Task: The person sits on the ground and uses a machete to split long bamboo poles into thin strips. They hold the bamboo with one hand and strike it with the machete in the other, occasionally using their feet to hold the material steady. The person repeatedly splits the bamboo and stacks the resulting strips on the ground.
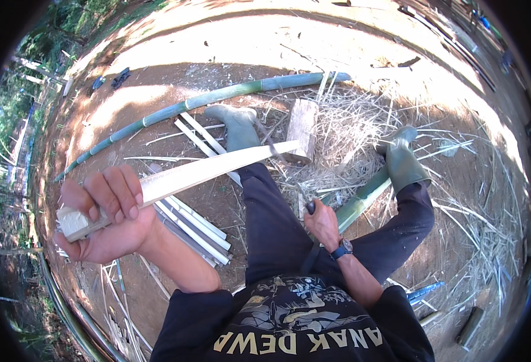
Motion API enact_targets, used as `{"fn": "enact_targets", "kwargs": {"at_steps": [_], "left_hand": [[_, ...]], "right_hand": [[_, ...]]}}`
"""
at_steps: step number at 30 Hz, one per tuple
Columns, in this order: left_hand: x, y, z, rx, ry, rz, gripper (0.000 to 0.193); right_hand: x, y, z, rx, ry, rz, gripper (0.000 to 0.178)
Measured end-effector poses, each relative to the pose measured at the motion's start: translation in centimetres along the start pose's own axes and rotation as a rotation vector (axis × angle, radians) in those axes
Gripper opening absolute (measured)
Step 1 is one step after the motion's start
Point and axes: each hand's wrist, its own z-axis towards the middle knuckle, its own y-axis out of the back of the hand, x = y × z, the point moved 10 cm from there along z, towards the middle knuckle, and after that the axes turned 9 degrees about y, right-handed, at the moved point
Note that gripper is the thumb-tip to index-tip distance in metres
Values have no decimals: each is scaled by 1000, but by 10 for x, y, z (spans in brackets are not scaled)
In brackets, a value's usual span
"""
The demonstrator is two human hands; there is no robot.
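My left hand [105, 211] is raised at the left, its fingers wrapped round the near end of a pale split bamboo strip [202, 172]. The strip slants away to the right, and its far end lies in front of a short wooden block [302, 130]. Low in the middle, above my lap, my right hand [324, 224] is closed round the dark handle of a knife [311, 207]. Its thin blade is hard to make out; it seems to run up to the strip, where a dark curved edge crosses near the far end.
A long green bamboo pole [217, 95] lies across the ground beyond my boots [409, 160]. Several split bamboo pieces [196, 226] lie beside my left leg. Shavings [353, 133] heap round the block. Another green bamboo length [362, 202] lies between my legs.
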Motion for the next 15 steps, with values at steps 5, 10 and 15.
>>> {"fn": "enact_targets", "kwargs": {"at_steps": [5, 10, 15], "left_hand": [[-4, 17, 0, -170, -12, 55, 44], [-5, 14, -8, 14, 30, -26, 37], [-4, 6, -11, 59, 34, -75, 38]], "right_hand": [[-42, 14, -7, -26, -77, -38, 21], [71, 41, -17, -12, 116, 118, 15], [146, 44, -34, 8, 445, 139, 19]]}}
